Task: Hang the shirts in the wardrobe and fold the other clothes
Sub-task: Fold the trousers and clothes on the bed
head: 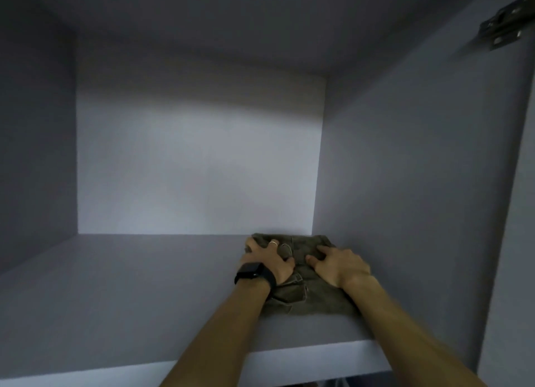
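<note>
A folded olive-green garment (301, 297) lies on the white wardrobe shelf (130, 299), pushed against the right side wall near the back. My left hand (269, 259), with a black watch on the wrist and a ring, rests flat on the garment's left part, fingers spread. My right hand (338, 263) presses flat on its right part, fingers straight and pointing toward the back. Both forearms reach in over the shelf's front edge.
The shelf compartment is a pale box with a back wall (197, 166), a left wall and a right wall (405, 169). A metal door hinge (503, 24) sits at the upper right. The shelf's front edge (289, 354) runs below my arms.
</note>
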